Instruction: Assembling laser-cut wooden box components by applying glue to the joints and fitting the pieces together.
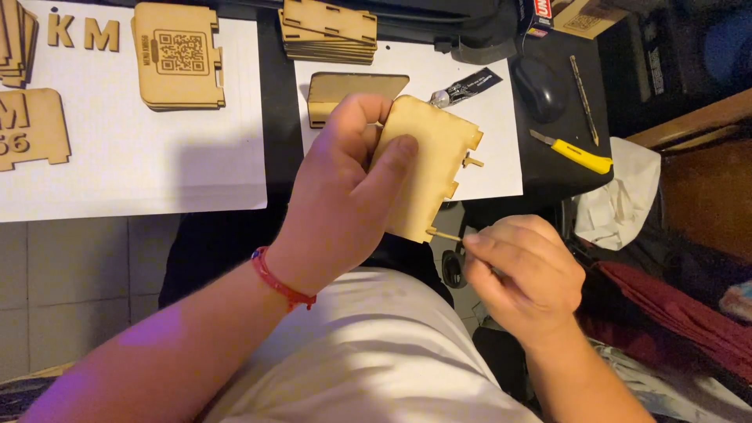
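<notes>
Head view: our left hand [348, 184] is clamped on a notched wooden panel [429, 176], held upright above our lap. Just below it, our right hand [523, 270] pinches a thin wooden stick [446, 234] whose tip touches the panel's lower corner.

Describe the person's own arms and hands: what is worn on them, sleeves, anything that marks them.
Both forearms are bare, with no sleeves in view. The left hand has a thin red cord bracelet with a small blue bead around its wrist. The right hand shows no ring, watch or glove.
</notes>
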